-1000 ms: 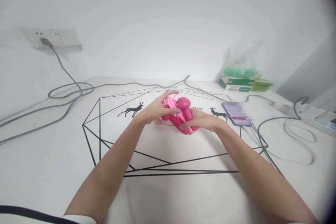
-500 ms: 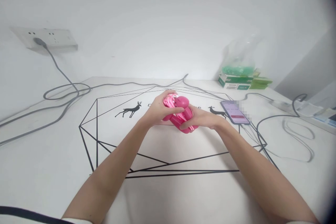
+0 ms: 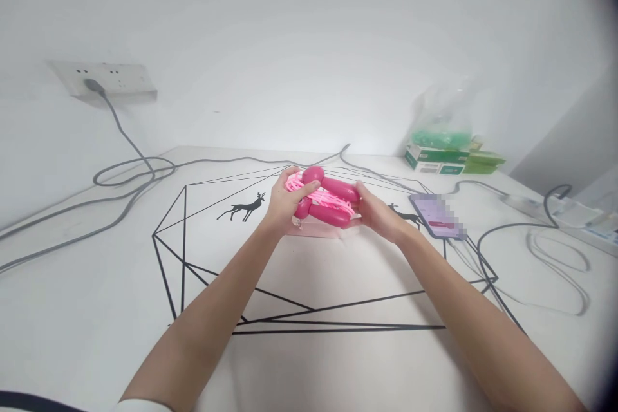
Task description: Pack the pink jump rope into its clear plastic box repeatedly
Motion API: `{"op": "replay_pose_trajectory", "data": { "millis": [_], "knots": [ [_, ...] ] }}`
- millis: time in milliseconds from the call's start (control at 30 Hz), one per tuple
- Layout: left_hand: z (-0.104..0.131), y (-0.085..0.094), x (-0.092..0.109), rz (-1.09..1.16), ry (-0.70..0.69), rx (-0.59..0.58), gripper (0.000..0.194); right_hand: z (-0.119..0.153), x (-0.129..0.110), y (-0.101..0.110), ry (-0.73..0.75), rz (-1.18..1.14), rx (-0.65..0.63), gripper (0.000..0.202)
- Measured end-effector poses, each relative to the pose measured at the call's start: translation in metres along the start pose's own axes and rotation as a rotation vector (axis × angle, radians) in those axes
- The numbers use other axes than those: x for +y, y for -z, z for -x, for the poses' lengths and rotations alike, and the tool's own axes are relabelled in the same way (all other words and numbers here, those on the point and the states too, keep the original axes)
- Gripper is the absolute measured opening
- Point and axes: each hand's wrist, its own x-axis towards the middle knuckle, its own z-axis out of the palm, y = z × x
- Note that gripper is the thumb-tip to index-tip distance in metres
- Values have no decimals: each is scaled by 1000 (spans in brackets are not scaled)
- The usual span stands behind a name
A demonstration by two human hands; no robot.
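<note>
The rope [image 3: 328, 198] is above the table [image 3: 338, 367], between the fingers of the left hand [image 3: 281, 205] and those of the right hand [image 3: 379, 214]. Its two glossy, deep-pink handles [image 3: 340, 189] lie side by side, slanting slightly down toward the right fingers, each with a rounded knob [image 3: 313, 175] nearer the left fingers. Paler pink cord [image 3: 295, 183], bundled in loops, fills the gap between them. The left fingers grip the knob end, thumb across the cord; the right fingers clasp the opposite ends. A phone [image 3: 432, 214] lies right of the right fingers.
</note>
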Motion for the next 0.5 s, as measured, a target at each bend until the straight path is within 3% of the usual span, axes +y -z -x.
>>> {"op": "replay_pose_trajectory", "data": {
  "millis": [67,167,367,500],
  "knots": [
    [-2,0,-2,38,-1,30,65,-4,4,-1,10,46,-8,48],
    [-1,-3,-4,84,-36,52,64,-7,9,-5,67,45,96,47],
    [5,-16,-11,124,-63,115,64,-10,15,-16,85,-288,208,40],
    [8,-21,-14,112,-54,151,62,-10,20,-19,189,-320,225,43]
  ]
}}
